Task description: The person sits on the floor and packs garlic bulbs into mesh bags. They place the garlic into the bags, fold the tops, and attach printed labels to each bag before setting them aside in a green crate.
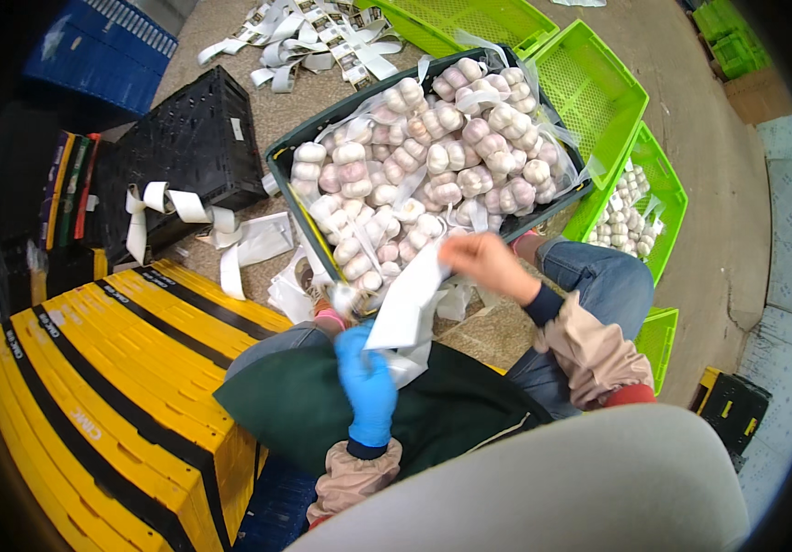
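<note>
My left hand (368, 390), in a blue glove, grips the lower part of a white label strip (406, 303) above my lap. The strip runs up to my bare right hand (496, 265), whose blurred fingers pinch its upper end. Just beyond both hands is a dark green crate (310, 238), heaped with garlic bulbs (437, 148) in sleeves of white netting. The right fingertips are over the crate's near rim. A blurred whitish object (348, 300) lies by the near left corner, close to the gloved hand; I cannot tell what it is.
Stacked yellow folding crates (127, 386) stand to the left, with a black crate (189, 145) behind. A curled label strip (189, 207) hangs on it. More printed strips (313, 41) litter the floor. Green crates (589, 96) sit at right, one with netted garlic (624, 217).
</note>
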`<action>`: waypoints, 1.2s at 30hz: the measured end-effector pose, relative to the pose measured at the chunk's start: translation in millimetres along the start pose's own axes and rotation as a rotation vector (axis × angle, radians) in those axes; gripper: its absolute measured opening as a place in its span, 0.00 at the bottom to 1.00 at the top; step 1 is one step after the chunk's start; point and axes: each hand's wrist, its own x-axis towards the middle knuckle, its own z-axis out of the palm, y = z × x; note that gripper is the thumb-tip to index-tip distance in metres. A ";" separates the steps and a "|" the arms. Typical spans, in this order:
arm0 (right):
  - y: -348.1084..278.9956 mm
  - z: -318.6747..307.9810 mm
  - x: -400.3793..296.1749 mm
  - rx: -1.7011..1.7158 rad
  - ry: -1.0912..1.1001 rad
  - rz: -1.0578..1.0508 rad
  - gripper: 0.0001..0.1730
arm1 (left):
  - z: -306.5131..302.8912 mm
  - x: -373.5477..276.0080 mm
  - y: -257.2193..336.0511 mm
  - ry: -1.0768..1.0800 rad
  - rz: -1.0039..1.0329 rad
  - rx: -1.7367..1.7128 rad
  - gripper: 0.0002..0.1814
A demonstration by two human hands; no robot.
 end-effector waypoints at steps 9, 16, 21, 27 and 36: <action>88.0 -62.5 80.8 0.791 0.133 0.651 0.41 | 8.7 18.1 42.6 0.069 0.345 0.488 0.31; -3.2 16.7 -1.9 0.121 0.058 0.144 0.38 | 32.1 7.7 0.8 -0.385 -0.232 0.003 0.13; -50.6 58.7 -102.2 -0.052 -0.093 -0.210 0.15 | 59.8 3.2 -66.4 -0.523 -0.397 -0.480 0.18; -62.3 76.4 -130.2 -0.056 -0.184 -0.365 0.18 | 43.6 -1.3 -54.4 -0.237 -0.582 -0.600 0.15; -2.3 51.7 -110.3 0.362 0.172 0.222 0.10 | 23.0 -33.3 -56.1 0.005 -0.694 -0.511 0.15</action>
